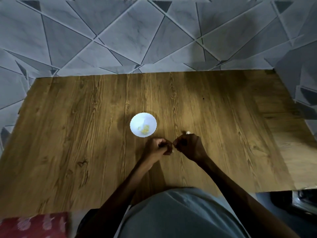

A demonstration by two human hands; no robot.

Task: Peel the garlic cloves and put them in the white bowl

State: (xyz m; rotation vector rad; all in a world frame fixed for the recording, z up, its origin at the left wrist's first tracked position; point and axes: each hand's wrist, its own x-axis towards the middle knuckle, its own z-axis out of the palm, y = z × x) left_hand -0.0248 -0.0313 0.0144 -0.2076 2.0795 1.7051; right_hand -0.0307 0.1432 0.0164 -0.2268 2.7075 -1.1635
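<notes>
The white bowl (143, 124) with a scalloped rim sits near the middle of the wooden table (85, 134); several small yellowish peeled garlic pieces (145, 131) lie inside it. Just in front of the bowl my left hand (159, 148) and my right hand (189, 146) are held close together with curled fingers. A tiny white garlic clove (172, 151) shows between their fingertips, mostly hidden, pinched by the left fingers. Another small white garlic piece (187, 132) lies on the table just beyond my right hand.
The table stands against a grey wall with a triangle pattern (154, 35). A red patterned cloth (34, 225) lies at the lower left, off the table's near edge. A dark object (301, 200) sits at the lower right corner.
</notes>
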